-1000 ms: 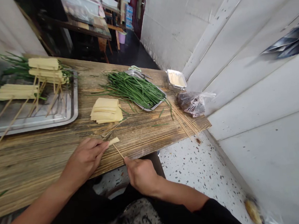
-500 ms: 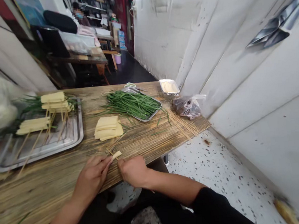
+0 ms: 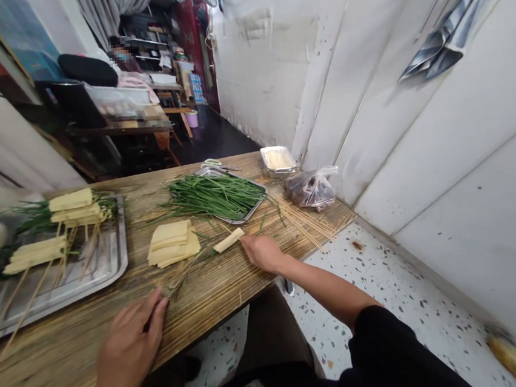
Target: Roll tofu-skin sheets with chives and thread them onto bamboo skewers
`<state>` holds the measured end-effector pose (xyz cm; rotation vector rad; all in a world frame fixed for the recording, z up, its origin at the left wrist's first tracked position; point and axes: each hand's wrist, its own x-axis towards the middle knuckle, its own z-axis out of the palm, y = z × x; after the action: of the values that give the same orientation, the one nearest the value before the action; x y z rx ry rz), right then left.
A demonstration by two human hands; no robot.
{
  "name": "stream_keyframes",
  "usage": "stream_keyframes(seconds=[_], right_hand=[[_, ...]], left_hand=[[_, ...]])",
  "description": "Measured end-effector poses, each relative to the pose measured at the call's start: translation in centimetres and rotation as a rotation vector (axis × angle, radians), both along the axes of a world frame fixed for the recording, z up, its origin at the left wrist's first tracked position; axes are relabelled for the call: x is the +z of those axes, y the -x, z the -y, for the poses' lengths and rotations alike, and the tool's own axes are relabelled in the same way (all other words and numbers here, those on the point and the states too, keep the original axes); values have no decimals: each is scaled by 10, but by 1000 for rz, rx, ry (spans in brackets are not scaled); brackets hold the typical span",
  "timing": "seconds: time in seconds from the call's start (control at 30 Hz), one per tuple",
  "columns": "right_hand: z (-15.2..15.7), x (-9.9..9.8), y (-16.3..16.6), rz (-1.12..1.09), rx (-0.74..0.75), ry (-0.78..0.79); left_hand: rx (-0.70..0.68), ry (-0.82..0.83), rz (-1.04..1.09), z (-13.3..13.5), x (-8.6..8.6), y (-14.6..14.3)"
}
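Note:
Near the middle of the table, my right hand [image 3: 261, 254] has its fingers closed on one end of a small pale-yellow roll [image 3: 228, 241], which looks like rolled tofu skin. A bit of green shows by the roll's other end. My left hand [image 3: 132, 336] is low over the table's near edge, its thumb and forefinger slightly apart with nothing visible between them. Between and beyond the hands lies a stack of pale-yellow tofu sheets [image 3: 172, 243]. Green chives [image 3: 217, 194] are heaped on a small metal tray [image 3: 259, 201] behind the roll.
A large metal tray [image 3: 120, 255] at left carries tofu rolls on skewers [image 3: 36, 254]. Loose bamboo skewers [image 3: 306, 224] lie at right, beside a plastic bag of dark contents [image 3: 311, 188] and a foil box [image 3: 278, 160]. A white wall [image 3: 375, 176] borders the right; a masked person [image 3: 124, 57] is far back.
My right hand has moved forward and right with the roll. My left hand has let go of it and drawn back left. The camera view has shifted slightly.

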<state>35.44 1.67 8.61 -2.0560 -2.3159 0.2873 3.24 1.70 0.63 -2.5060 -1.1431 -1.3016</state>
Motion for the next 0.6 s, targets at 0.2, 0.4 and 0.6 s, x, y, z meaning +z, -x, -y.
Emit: stream_keyframes(seconds=[0.2, 0.4, 0.6], right_hand=[[-21, -5, -5, 6, 17, -17], [-29, 20, -25, 59, -26, -59], [-64, 44, -10, -25, 38, -145]], left_hand=[[-18, 24, -60, 3, 4, 1], [-32, 34, -51, 2, 0, 1], [-44, -19, -39, 3, 0, -6]])
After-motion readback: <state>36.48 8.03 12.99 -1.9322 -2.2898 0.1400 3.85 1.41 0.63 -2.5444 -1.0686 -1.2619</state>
